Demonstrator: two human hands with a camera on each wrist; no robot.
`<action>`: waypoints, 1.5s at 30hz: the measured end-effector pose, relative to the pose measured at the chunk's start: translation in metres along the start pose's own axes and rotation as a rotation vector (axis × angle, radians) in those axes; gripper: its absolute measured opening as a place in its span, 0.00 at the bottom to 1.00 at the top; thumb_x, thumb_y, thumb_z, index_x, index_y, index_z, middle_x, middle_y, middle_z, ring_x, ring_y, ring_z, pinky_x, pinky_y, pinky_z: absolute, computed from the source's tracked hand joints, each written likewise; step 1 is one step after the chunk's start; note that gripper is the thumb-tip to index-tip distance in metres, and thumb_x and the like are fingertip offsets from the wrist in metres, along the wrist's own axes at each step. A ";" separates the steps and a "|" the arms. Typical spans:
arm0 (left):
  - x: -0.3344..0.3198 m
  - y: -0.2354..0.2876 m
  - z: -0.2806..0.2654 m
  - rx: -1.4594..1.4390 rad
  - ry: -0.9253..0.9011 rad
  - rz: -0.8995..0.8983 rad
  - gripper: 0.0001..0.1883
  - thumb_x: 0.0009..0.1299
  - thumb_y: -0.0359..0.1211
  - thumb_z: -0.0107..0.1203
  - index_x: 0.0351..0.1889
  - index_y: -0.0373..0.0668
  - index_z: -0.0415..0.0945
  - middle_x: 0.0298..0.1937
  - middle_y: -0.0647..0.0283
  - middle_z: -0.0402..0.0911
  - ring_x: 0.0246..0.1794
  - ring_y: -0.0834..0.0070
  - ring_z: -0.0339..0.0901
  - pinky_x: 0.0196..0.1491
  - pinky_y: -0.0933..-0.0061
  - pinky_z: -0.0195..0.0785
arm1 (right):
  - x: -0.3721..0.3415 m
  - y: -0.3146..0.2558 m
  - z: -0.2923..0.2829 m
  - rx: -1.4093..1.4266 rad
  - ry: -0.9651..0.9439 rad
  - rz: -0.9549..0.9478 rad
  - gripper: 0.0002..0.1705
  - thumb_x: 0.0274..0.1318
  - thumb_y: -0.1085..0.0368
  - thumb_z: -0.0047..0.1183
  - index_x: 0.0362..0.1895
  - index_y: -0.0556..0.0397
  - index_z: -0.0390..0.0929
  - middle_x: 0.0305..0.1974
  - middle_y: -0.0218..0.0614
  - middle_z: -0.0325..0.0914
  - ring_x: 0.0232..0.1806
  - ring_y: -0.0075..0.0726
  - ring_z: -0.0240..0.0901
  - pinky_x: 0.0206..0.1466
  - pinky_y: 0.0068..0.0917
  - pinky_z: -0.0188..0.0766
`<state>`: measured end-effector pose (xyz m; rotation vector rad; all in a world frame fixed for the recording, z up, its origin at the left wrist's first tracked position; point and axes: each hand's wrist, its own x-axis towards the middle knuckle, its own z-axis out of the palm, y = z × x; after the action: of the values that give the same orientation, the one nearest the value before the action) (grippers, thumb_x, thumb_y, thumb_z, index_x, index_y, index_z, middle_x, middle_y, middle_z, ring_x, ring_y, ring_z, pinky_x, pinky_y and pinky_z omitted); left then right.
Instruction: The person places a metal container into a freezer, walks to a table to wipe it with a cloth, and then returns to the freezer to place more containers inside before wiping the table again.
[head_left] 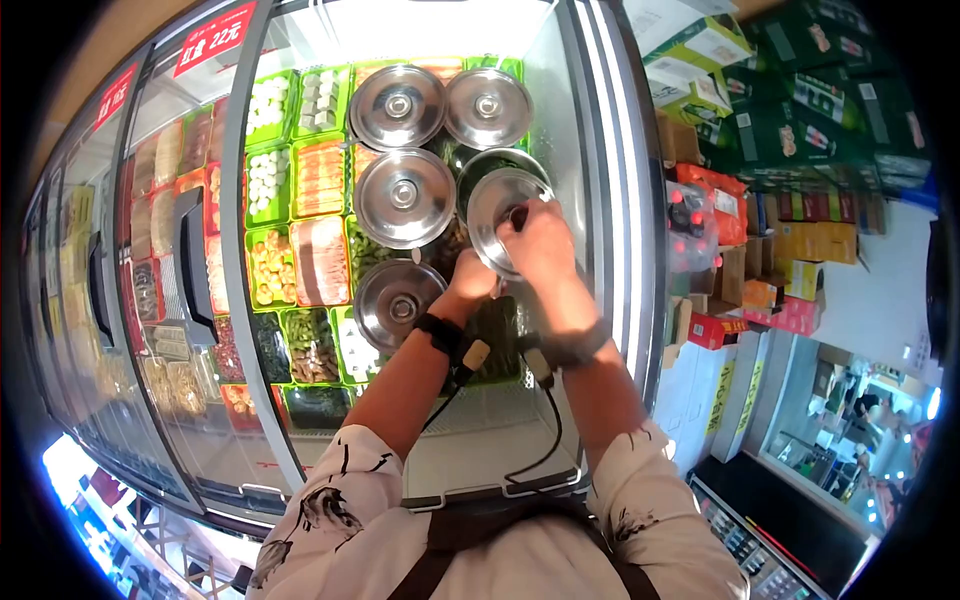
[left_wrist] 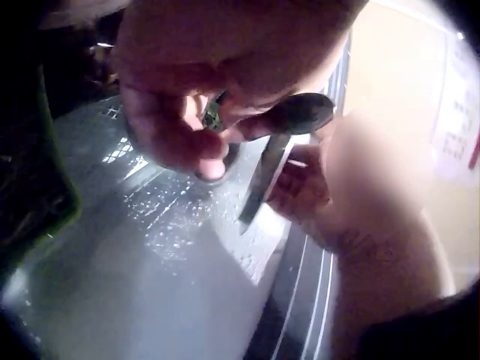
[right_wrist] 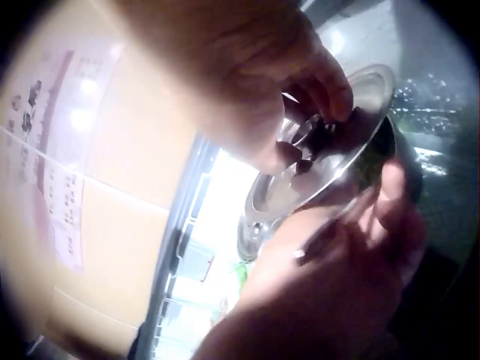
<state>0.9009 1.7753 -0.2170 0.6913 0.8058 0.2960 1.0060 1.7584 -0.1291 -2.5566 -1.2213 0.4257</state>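
In the head view my right hand (head_left: 545, 250) pinches the knob of a round steel lid (head_left: 487, 222), tilted over an open round container (head_left: 508, 161). The right wrist view has that hand (right_wrist: 262, 90) at the knob and the lid (right_wrist: 281, 195) slanting. Just below the lid, my left hand (head_left: 473, 278) has curled fingers around a thin metal utensil, whose handle (right_wrist: 319, 240) crosses the hand (right_wrist: 322, 274) in the right wrist view. The left wrist view shows the left hand (left_wrist: 225, 67) close up; its utensil's far end is unclear.
Lidded steel containers (head_left: 403, 193) stand left and behind. Green and red trays of food (head_left: 320, 175) fill the case's left side. A metal frame edge (head_left: 640, 200) runs along the right, with boxes (head_left: 820, 215) beyond. Black cables (head_left: 552, 420) hang from both wrists.
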 end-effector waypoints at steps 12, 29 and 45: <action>-0.042 0.008 -0.030 -0.671 0.247 -0.206 0.27 0.73 0.46 0.38 0.55 0.30 0.57 0.53 0.37 0.67 0.52 0.48 0.70 0.56 0.54 0.65 | 0.059 0.007 0.050 -0.225 -0.023 -0.170 0.21 0.48 0.56 0.52 0.42 0.57 0.72 0.49 0.48 0.67 0.43 0.53 0.73 0.46 0.40 0.73; -0.112 -0.011 -0.018 -0.601 0.107 -0.290 0.26 0.74 0.48 0.33 0.54 0.31 0.60 0.51 0.45 0.72 0.48 0.57 0.74 0.52 0.59 0.68 | 0.165 0.000 0.049 0.005 -0.064 0.167 0.23 0.48 0.45 0.56 0.38 0.50 0.79 0.40 0.43 0.79 0.44 0.47 0.75 0.46 0.40 0.70; -0.128 0.000 -0.021 -0.572 0.118 -0.320 0.23 0.75 0.45 0.30 0.50 0.34 0.65 0.45 0.51 0.76 0.42 0.65 0.76 0.49 0.64 0.69 | 0.191 0.000 0.067 0.014 -0.022 0.025 0.17 0.46 0.55 0.56 0.38 0.51 0.79 0.38 0.48 0.78 0.43 0.53 0.74 0.44 0.39 0.71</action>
<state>0.8003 1.7222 -0.1556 0.0067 0.8766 0.2602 1.0950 1.9164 -0.2182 -2.5645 -1.1908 0.4676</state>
